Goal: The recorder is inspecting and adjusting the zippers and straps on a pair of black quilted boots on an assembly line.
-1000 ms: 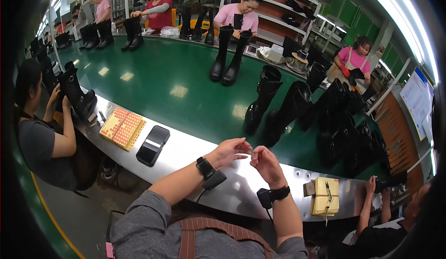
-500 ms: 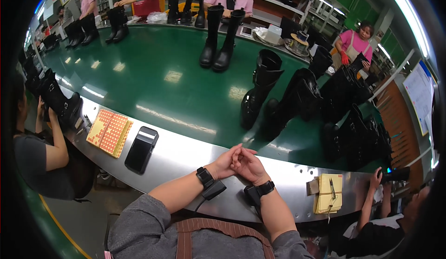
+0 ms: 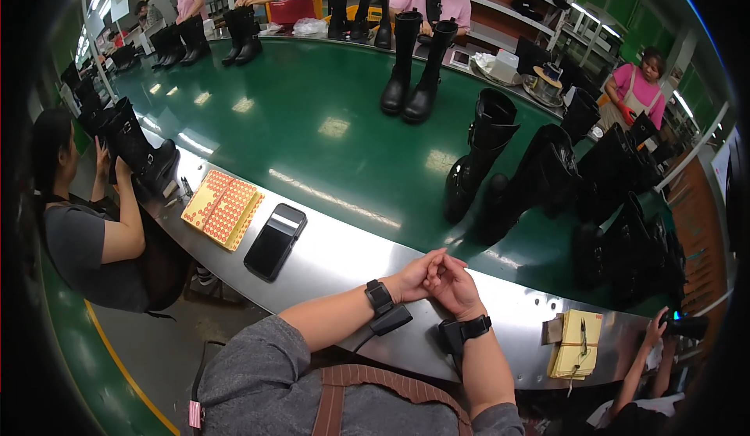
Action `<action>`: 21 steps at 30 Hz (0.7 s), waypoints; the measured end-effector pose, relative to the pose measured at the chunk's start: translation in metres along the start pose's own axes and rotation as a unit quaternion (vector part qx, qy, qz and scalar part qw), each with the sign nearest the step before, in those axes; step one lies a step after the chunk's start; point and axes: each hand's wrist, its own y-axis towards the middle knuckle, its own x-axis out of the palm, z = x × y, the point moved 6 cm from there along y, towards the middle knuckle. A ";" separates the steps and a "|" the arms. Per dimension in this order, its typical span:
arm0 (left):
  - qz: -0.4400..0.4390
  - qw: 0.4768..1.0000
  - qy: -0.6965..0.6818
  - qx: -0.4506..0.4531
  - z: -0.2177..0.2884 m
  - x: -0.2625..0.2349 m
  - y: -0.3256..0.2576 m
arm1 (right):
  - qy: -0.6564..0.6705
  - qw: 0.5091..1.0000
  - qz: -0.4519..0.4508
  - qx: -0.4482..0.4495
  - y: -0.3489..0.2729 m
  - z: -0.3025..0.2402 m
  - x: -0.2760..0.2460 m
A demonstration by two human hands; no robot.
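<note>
My left hand (image 3: 409, 277) and my right hand (image 3: 456, 288) are clasped together, fingers folded into each other, over the steel edge strip (image 3: 344, 258) of the workbench. Neither shows any object in it. Each wrist wears a black strap with a small dark box; a thin cable hangs by the left one. To the left lie a black phone (image 3: 275, 242) and a rubber-banded bundle of yellow cards with red dots (image 3: 222, 209). On the right, a banded stack of yellow paper slips (image 3: 575, 344) has a pen lying on it.
Across the green belt (image 3: 312, 147) stand tall black boots: a pair (image 3: 418, 73) at the back, one buckled boot (image 3: 480, 155) nearer, and several crowded at right. Co-workers sit at both sides, the left one handling a boot (image 3: 141, 151); others work along the far side.
The whole scene has shifted rightward in the picture as my view turned left. My hands stay clasped in the same place on the steel strip.
</note>
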 end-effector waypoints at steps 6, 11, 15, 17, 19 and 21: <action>0.042 0.999 0.030 -0.005 0.009 0.013 -0.007 | 0.015 1.000 -0.017 -0.003 0.001 0.002 -0.001; 0.047 0.998 0.027 0.019 0.007 0.009 -0.002 | 0.013 0.999 -0.035 -0.002 0.002 0.000 -0.004; 0.049 0.999 0.006 -0.005 0.004 0.006 -0.002 | 0.001 1.000 -0.012 0.000 0.001 0.002 0.001; 0.026 1.000 -0.002 -0.013 0.004 0.007 -0.003 | -0.009 1.000 0.002 -0.010 0.001 0.001 0.002; -0.009 0.999 -0.031 -0.010 0.004 0.009 -0.003 | -0.004 1.000 0.004 -0.001 0.001 0.002 0.002; -0.040 0.998 -0.048 -0.013 0.001 0.011 -0.002 | -0.002 1.000 0.011 0.000 0.000 0.002 -0.001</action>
